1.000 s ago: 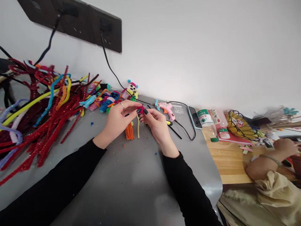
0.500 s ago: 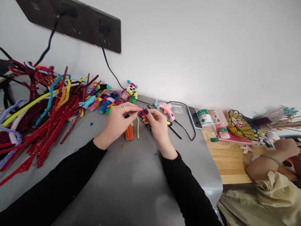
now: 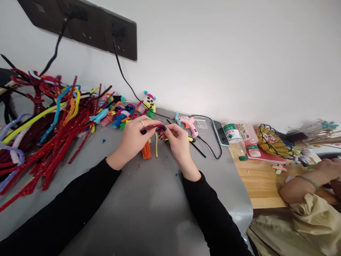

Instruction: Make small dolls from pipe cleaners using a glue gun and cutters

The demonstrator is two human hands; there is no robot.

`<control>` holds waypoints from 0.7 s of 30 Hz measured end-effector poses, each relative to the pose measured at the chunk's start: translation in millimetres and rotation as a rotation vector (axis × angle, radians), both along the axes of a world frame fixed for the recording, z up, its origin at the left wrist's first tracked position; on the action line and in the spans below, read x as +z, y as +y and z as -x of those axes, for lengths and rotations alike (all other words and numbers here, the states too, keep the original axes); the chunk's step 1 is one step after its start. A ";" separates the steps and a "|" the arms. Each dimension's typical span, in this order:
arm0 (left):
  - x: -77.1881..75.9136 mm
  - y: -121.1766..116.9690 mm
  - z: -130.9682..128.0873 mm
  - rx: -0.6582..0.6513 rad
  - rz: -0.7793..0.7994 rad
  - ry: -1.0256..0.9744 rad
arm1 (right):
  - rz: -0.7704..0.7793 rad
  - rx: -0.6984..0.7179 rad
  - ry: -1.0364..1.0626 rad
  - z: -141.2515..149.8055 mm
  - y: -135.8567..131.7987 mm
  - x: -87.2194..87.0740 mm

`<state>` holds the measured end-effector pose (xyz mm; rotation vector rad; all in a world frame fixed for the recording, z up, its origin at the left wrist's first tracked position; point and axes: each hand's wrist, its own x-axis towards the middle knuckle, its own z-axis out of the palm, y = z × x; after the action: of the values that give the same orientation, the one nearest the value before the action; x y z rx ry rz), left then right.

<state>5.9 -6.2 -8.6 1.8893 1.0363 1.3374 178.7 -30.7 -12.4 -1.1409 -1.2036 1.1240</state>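
My left hand point(image 3: 134, 137) and my right hand point(image 3: 177, 142) meet over the grey table point(image 3: 149, 206), fingertips pinched together on a small magenta pipe-cleaner piece point(image 3: 159, 127) that is mostly hidden by the fingers. A ring sits on one left finger; the right nails are dark. Just below the hands lie a coiled orange pipe cleaner point(image 3: 146, 150) and a pale yellow-green strip point(image 3: 156, 144). A yellow-and-black striped piece point(image 3: 167, 141) peeks out beside my right hand.
A big heap of red and coloured pipe cleaners point(image 3: 45, 131) fills the left. A small pipe-cleaner figure point(image 3: 149, 100), pink glue gun point(image 3: 189, 123), phone point(image 3: 220, 132) and bottle point(image 3: 234, 137) lie behind. Another person's arm point(image 3: 303, 185) rests on the wooden table point(image 3: 263, 185) at right.
My hands stay together at the same spot, fingers shifting slightly on the magenta piece, which is more hidden now. The other person's hand at right has moved a little.
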 end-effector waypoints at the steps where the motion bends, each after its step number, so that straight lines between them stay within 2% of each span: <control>1: -0.1 0.6 1.0 -0.010 0.006 0.004 | 0.011 0.022 0.002 -1.9 0.6 0.6; 6: 2.7 3.5 6.3 -0.108 0.109 0.011 | 0.084 0.161 0.014 -14.1 2.8 6.7; 9: 6.7 4.5 8.3 -0.173 0.198 0.002 | 0.111 0.182 0.012 -17.0 2.9 9.6; 14: 9.5 4.2 7.8 -0.126 0.266 -0.010 | 0.124 0.132 0.036 -12.0 1.3 10.1; 21: 5.1 5.2 6.4 -0.099 0.303 -0.109 | 0.063 0.098 0.005 -8.7 0.0 9.5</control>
<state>-0.5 -1.0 -3.6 1.6043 1.0130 1.1424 187.4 -30.7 -2.9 -1.1360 -1.2390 1.2452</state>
